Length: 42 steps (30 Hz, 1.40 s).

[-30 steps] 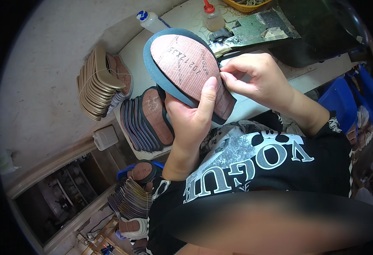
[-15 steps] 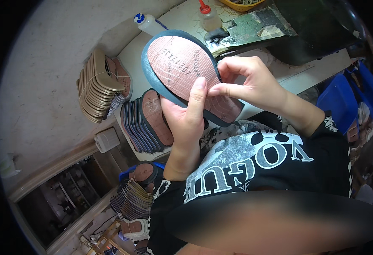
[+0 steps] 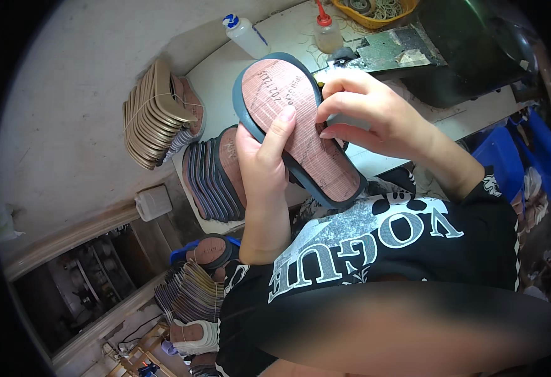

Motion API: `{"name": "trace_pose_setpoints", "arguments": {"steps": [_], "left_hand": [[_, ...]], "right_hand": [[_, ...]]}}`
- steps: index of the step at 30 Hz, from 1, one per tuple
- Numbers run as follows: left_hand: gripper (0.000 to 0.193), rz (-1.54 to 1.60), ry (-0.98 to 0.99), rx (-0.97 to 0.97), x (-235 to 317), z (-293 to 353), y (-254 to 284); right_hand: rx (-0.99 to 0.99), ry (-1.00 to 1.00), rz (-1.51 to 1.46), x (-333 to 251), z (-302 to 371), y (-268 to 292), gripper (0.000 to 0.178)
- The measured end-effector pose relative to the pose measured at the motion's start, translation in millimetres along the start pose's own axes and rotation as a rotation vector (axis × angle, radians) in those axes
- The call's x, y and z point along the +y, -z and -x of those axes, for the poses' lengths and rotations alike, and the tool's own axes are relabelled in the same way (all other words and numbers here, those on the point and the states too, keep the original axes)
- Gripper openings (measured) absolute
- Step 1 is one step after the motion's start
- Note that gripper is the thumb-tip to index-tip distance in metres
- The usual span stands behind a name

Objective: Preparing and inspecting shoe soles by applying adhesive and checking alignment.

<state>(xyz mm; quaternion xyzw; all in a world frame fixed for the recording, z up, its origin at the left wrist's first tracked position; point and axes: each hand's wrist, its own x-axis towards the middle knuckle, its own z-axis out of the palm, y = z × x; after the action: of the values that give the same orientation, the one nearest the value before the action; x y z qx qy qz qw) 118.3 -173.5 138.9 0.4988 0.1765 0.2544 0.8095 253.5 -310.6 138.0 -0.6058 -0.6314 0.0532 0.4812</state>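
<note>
A shoe insole (image 3: 318, 147) with a pinkish-brown board face and a dark teal rim is held up over the table edge. My left hand (image 3: 266, 154) grips its left side, thumb pressed flat on the board and the other fingers hidden beneath. At the insole's right edge, near its narrow waist, is my right hand (image 3: 376, 119). Its thumb and fingers are bent and apart, with fingertips at or just over the rim; I cannot tell whether they touch it.
Bundled stacks of beige insoles (image 3: 150, 119) and dark insoles (image 3: 209, 179) stand on the left. Behind are a white bottle with a blue cap (image 3: 247, 38), a red-tipped squeeze bottle (image 3: 329, 36), a green plate (image 3: 392, 50) and a yellow basket (image 3: 376, 22). Blue bins (image 3: 501, 154) stand at right.
The insole has turned more upright, its narrow end lower and in fuller view. My right thumb and fingers have parted from their pinch at its edge. My left hand keeps hold.
</note>
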Motion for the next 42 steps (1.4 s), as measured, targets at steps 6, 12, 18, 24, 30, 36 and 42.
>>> {"name": "trace_pose_setpoints", "arguments": {"steps": [6, 12, 18, 24, 30, 36, 42], "left_hand": [[0.03, 0.104, 0.111, -0.031, 4.5, -2.3, 9.1], [0.033, 0.092, 0.229, -0.143, 2.5, -9.9, 9.2], [0.046, 0.346, 0.485, -0.273, -8.2, -17.0, 8.8], [0.034, 0.175, 0.366, -0.204, -0.5, -21.8, 3.5], [0.033, 0.089, 0.282, -0.122, 4.6, -20.2, 8.8], [0.037, 0.022, 0.127, -0.074, -9.7, -6.3, 12.4], [0.039, 0.313, 0.322, -0.143, -16.9, -6.1, 19.5]], "right_hand": [[-0.14, 0.149, 0.203, -1.4, -9.7, 12.0, 0.018], [-0.302, 0.137, 0.108, -3.3, -9.7, 17.5, 0.013], [-0.204, 0.269, 0.042, -4.7, -6.7, 26.0, 0.014], [-0.125, 0.16, 0.191, -5.3, 3.2, 24.4, 0.016], [-0.147, 0.065, 0.035, -4.5, 6.1, 28.9, 0.019], [0.061, -0.67, -1.058, 16.5, 26.6, -17.8, 0.041], [0.185, -0.706, -1.508, 28.5, 13.5, -38.4, 0.025]]}}
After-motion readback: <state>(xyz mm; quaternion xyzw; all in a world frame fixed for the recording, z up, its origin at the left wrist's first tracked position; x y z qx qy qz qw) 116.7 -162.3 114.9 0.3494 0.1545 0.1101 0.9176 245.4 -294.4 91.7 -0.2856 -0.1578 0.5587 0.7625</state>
